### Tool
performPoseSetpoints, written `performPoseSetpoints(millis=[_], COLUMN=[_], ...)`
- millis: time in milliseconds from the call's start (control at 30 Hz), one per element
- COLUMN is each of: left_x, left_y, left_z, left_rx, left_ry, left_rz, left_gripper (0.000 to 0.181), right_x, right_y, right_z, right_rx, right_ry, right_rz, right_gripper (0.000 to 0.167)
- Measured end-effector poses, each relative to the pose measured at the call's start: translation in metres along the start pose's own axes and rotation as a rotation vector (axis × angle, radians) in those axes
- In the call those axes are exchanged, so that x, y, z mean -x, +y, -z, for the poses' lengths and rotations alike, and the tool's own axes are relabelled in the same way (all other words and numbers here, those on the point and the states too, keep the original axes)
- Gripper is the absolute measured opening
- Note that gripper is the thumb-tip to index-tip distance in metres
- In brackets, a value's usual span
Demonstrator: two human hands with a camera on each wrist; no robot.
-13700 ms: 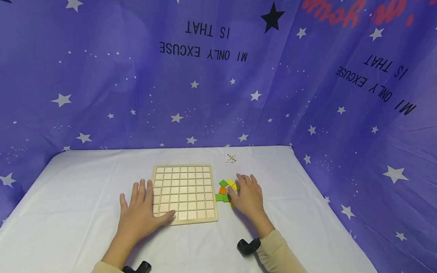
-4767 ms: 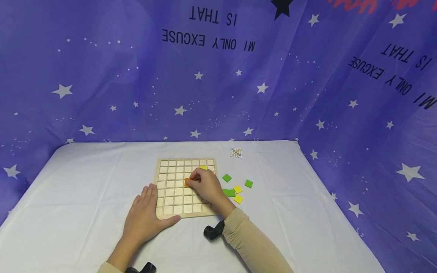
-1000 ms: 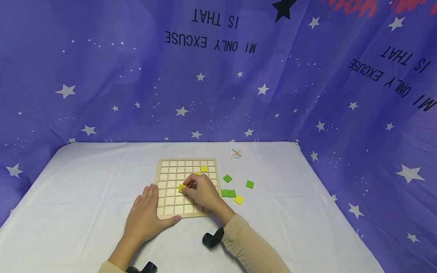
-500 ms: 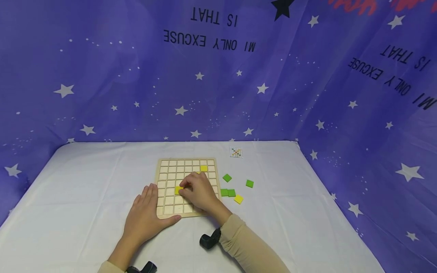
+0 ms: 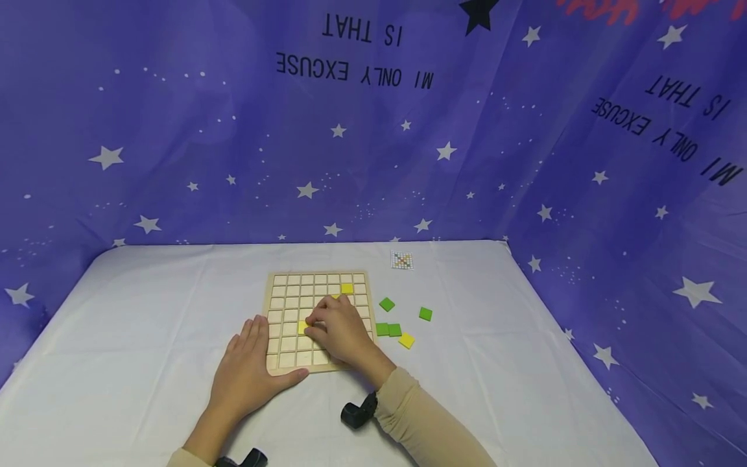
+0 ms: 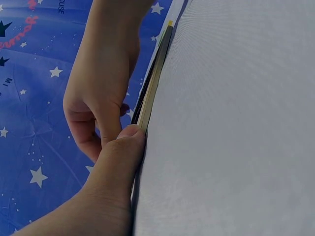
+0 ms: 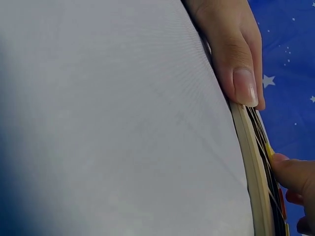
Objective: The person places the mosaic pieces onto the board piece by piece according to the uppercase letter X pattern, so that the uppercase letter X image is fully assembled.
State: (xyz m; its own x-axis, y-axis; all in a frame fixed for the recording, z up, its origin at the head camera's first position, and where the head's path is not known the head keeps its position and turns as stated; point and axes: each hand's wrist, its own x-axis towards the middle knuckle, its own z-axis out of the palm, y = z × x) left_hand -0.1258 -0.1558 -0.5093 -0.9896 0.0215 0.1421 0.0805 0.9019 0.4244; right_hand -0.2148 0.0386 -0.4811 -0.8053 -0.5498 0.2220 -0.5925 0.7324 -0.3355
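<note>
My right hand [image 5: 344,331] pinches a yellow tile [image 5: 302,327] at a cell of the wooden grid board [image 5: 288,359]. In the right wrist view a fingertip of that hand [image 7: 298,182] touches the yellow tile's edge [image 7: 268,150]. Straight fingers of my left hand [image 5: 248,370] rest along the board's left edge, its thumb on the near edge. Another yellow tile [image 5: 347,288] lies in an upper right cell. A third yellow tile [image 5: 335,296] shows partly behind the right hand, which covers the cells around it.
Right of the board lie several loose green tiles [image 5: 387,304] and one yellow tile [image 5: 406,340]. A small printed pattern card [image 5: 402,261] lies farther back. White cloth covers the table [image 5: 146,337], with a purple starry curtain [image 5: 233,149] behind and at the right.
Since the first frame, yellow and orange tiles have gone from the pile onto the board. Over the last second, my right hand brought the yellow tile slightly left and nearer. The left hand stays put.
</note>
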Motion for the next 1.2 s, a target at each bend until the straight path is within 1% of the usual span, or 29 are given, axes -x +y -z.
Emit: performPoseSetpoints(millis=[167, 267, 367, 433, 533, 633, 767, 833, 933, 1067, 1200], left_x=[0.000, 0.000, 0.000, 0.000, 0.000, 0.000, 0.000, 0.000, 0.000, -0.001, 0.000], left_y=[0.000, 0.001, 0.003, 0.003, 0.004, 0.002, 0.000, -0.001, -0.001, -0.001, 0.000], left_z=[-0.003, -0.004, -0.005, -0.004, -0.002, 0.000, 0.000, -0.001, -0.002, -0.001, 0.000], left_rx=[0.001, 0.001, -0.003, -0.005, -0.001, 0.009, 0.015, 0.016, 0.017, 0.017, 0.015], left_ry=[0.009, 0.010, 0.010, 0.013, 0.014, 0.011, 0.010, 0.008, 0.002, 0.001, 0.001], left_rz=[-0.004, -0.004, -0.002, -0.001, 0.001, 0.005, 0.007, 0.007, 0.010, 0.012, 0.012], left_gripper=[0.138, 0.138, 0.138, 0.138, 0.138, 0.139, 0.139, 0.139, 0.140, 0.140, 0.140], right_x=[0.007, 0.015, 0.023, 0.029, 0.037, 0.044, 0.054, 0.060, 0.070, 0.083, 0.094], right_y=[0.003, 0.010, 0.020, 0.028, 0.040, 0.051, 0.065, 0.071, 0.081, 0.093, 0.103], right_z=[0.003, 0.007, 0.015, 0.024, 0.038, 0.052, 0.069, 0.074, 0.079, 0.084, 0.085], right_rx=[0.015, -0.012, -0.048, -0.083, -0.103, -0.107, -0.093, -0.074, -0.046, -0.032, -0.016], right_ry=[-0.015, -0.009, -0.004, -0.009, -0.020, -0.051, -0.113, -0.137, -0.147, -0.128, -0.114], right_rz=[0.022, 0.010, -0.024, -0.052, -0.093, -0.151, -0.221, -0.244, -0.268, -0.308, -0.353], right_gripper=[0.014, 0.015, 0.019, 0.022, 0.025, 0.030, 0.035, 0.037, 0.040, 0.042, 0.040])
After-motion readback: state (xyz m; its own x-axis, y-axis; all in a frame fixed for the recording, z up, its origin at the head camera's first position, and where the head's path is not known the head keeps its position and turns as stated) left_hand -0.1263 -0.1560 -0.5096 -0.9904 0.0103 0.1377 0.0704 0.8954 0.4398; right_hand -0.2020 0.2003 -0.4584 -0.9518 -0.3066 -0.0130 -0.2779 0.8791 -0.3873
